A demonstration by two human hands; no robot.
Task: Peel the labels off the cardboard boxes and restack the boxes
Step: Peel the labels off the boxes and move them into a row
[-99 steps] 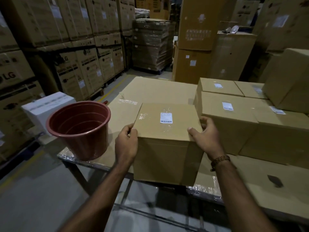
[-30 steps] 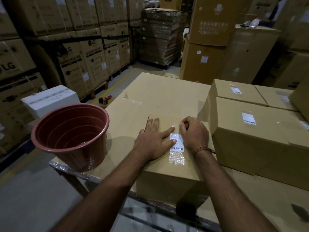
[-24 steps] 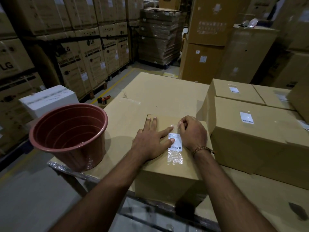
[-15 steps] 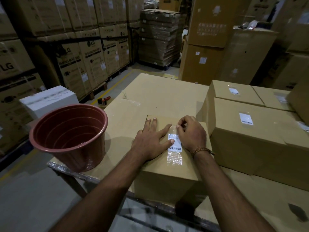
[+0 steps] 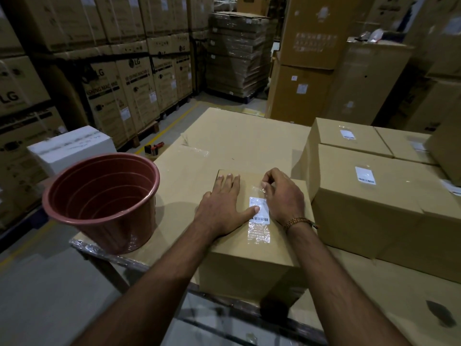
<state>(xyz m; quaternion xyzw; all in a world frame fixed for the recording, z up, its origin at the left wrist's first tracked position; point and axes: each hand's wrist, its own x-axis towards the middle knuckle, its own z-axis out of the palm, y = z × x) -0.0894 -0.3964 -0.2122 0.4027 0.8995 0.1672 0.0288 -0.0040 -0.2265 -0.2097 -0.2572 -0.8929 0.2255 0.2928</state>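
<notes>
A plain cardboard box (image 5: 252, 265) stands at the near edge of the cardboard-covered table (image 5: 224, 136). On its top is a white barcode label (image 5: 260, 211) under clear tape. My left hand (image 5: 220, 208) lies flat on the box top, its thumb pressing the label. My right hand (image 5: 283, 196) is curled just right of the label, with thumb and forefinger pinching the far end of the tape, which is lifted off the box. More labelled boxes (image 5: 369, 206) are stacked to the right.
A reddish-brown plastic bucket (image 5: 104, 203) stands at the table's left front corner. A white box (image 5: 69, 148) sits behind it. Tall stacks of cartons (image 5: 129, 83) line the aisle at left and back. A small red tool (image 5: 154, 147) lies on the floor.
The box was set down and my hands moved onto its top. Over the last second my right fingers worked the tape's far edge up; the left hand stayed pressed flat.
</notes>
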